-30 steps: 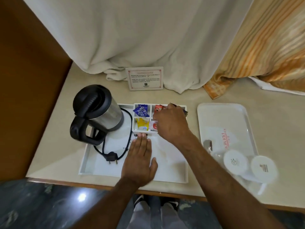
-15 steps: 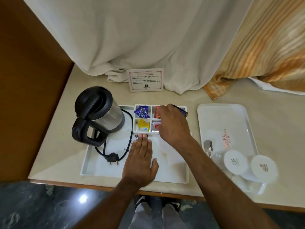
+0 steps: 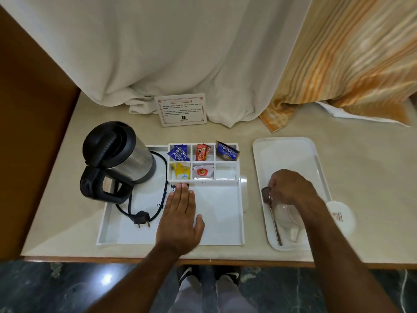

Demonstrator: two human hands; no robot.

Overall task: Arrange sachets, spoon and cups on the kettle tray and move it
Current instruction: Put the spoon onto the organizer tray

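Observation:
The white kettle tray holds a black and steel kettle at its left. Its back compartments hold a blue sachet, a red sachet, a Tetley tea sachet, a yellow sachet and a white sugar sachet. My left hand lies flat on the tray floor, fingers together. My right hand is over the second tray, fingertips pinched at the bowl end of the spoon, which still lies there. A glass cup sits partly under my wrist. A covered cup shows behind my forearm.
The kettle's cord and plug lie loose on the tray floor by my left hand. A printed card stands at the back against a white curtain. An orange striped curtain hangs at the right. The counter's front edge is close.
My right hand left the sachet compartments and moved right to the spoon on the second tray. The Tetley sachet now rests in the back right compartment. The left hand stayed put.

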